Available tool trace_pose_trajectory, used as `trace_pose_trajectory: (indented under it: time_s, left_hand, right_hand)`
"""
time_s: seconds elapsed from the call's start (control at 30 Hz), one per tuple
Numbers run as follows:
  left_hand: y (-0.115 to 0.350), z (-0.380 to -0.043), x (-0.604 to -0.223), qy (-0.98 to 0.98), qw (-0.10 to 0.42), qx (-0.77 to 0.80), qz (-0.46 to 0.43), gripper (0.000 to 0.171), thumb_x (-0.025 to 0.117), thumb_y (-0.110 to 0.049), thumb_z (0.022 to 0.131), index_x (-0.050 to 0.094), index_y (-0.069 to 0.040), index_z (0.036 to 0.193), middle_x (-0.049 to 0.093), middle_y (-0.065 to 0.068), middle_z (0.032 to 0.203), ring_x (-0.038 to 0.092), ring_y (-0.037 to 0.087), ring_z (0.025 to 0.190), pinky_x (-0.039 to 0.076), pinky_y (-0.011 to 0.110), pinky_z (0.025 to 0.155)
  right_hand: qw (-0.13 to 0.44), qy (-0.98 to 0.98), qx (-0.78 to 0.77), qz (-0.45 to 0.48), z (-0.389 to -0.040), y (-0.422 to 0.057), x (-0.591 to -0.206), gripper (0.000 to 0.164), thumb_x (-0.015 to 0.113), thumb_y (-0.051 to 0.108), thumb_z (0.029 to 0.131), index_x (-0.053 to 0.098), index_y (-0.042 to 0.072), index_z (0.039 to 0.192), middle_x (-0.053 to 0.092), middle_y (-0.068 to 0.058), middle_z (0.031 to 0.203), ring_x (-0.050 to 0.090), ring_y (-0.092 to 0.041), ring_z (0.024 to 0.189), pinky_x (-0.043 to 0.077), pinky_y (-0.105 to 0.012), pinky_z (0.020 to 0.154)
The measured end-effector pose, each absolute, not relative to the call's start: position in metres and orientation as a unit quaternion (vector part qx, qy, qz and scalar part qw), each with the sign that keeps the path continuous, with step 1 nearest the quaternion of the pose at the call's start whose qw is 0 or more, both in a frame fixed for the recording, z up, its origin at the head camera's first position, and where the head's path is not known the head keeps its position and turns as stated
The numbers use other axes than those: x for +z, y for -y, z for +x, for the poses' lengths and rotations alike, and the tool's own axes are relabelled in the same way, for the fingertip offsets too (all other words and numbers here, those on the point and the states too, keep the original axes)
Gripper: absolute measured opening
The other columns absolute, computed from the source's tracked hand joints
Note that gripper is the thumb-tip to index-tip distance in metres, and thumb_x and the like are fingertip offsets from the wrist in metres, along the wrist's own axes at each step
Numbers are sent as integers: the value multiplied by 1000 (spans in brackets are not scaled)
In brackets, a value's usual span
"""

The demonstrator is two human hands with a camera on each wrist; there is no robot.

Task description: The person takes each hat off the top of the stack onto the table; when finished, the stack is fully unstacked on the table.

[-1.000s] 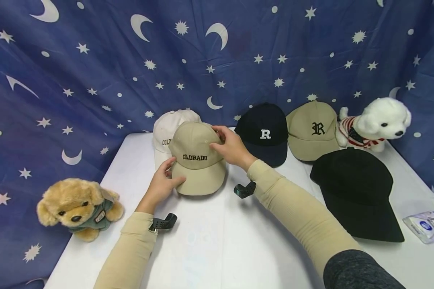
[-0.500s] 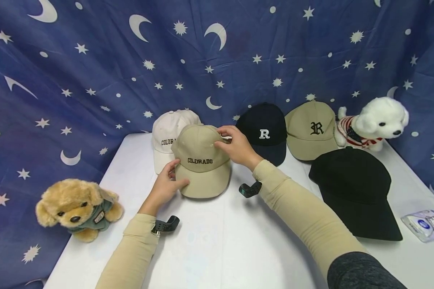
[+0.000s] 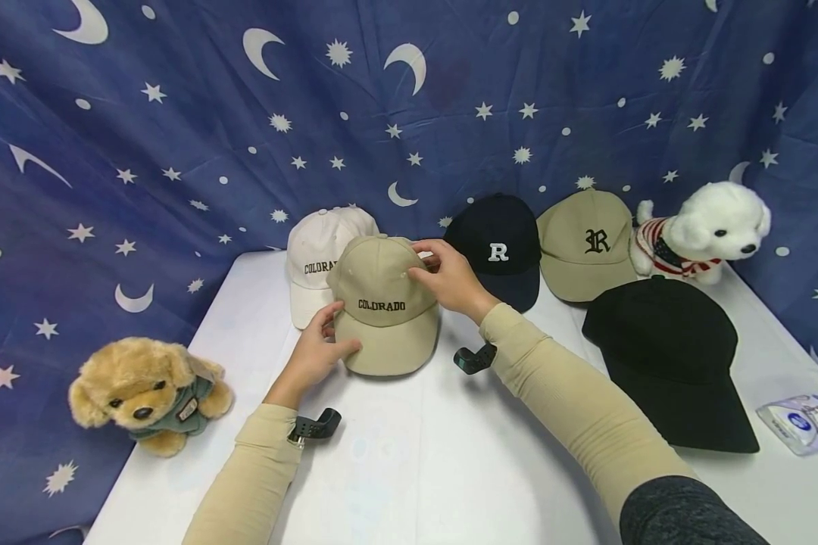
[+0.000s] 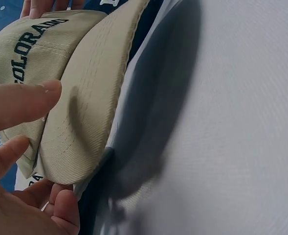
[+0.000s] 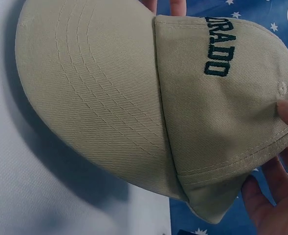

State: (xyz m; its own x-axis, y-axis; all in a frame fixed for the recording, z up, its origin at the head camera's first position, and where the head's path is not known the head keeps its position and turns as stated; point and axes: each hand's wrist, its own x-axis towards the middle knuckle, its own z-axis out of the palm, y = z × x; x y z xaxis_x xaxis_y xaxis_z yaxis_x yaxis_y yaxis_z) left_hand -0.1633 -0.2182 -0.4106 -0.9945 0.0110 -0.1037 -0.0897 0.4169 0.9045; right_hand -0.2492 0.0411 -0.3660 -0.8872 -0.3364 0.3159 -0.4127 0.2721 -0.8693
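Both hands hold a beige baseball cap (image 3: 385,291) with COLORADO on its front, its brim toward the wearer of the camera. My left hand (image 3: 316,354) grips the cap's left side where brim meets crown, thumb over the top and fingers beneath in the left wrist view. At the crown's right side, my right hand (image 3: 453,278) has its thumb on the outside, with the other fingers behind the fabric. A shadow lies below the brim (image 4: 87,98). Partly covered behind it stands a white COLORADO cap (image 3: 320,242).
To the right sit a navy R cap (image 3: 494,253), a beige R cap (image 3: 586,250) and a black cap (image 3: 668,356). A white plush dog (image 3: 712,231) is at the back right, a tan plush dog (image 3: 146,390) at left. A tissue pack (image 3: 800,425) lies far right.
The beige COLORADO cap has shifted a little right and toward the camera, with both hands moving along on it. More of the white cap's lettering shows now.
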Motion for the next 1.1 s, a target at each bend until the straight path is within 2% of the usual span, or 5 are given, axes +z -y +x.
trace_pose_trajectory:
  time_s: [0.2, 0.4, 0.53, 0.8, 1.1]
  left_hand:
    - [217, -163, -411, -840, 47, 540, -14, 79, 75, -6, 86, 34, -7, 154, 33, 22, 153, 49, 35, 118, 48, 35, 85]
    - [213, -162, -411, -839, 53, 542, -6, 81, 76, -8, 86, 33, -6, 154, 33, 23, 152, 50, 36, 119, 49, 33, 83]
    - [209, -162, -410, -840, 57, 539, -1, 81, 76, -8, 85, 33, -7, 155, 34, 21, 152, 51, 35, 118, 48, 34, 83]
    - [200, -160, -409, -843, 60, 535, 10, 84, 78, -8, 83, 35, -9, 154, 44, 19, 143, 54, 31, 112, 48, 34, 80]
    - [189, -155, -408, -841, 74, 535, 21, 83, 79, -10, 83, 37, -10, 154, 39, 18, 149, 51, 30, 110, 47, 33, 76]
  right_hand:
    - [37, 806, 543, 234, -249, -45, -365, 35, 70, 10, 94, 61, 2, 127, 62, -13, 122, 63, -28, 100, 54, -39, 82]
    - [56, 807, 535, 242, -248, -49, -361, 29, 71, 9, 93, 63, 2, 120, 65, -13, 119, 63, -27, 95, 53, -37, 79]
    - [59, 807, 533, 248, -246, -54, -360, 31, 70, 7, 94, 60, 3, 123, 64, -14, 122, 62, -26, 94, 52, -37, 78]
    - [70, 809, 519, 266, -246, -68, -364, 47, 66, 1, 95, 47, 4, 138, 58, -20, 129, 60, -31, 98, 52, -43, 84]
    - [71, 814, 505, 277, -241, -84, -361, 45, 67, 2, 95, 53, 4, 138, 56, -21, 132, 61, -32, 101, 51, -44, 86]
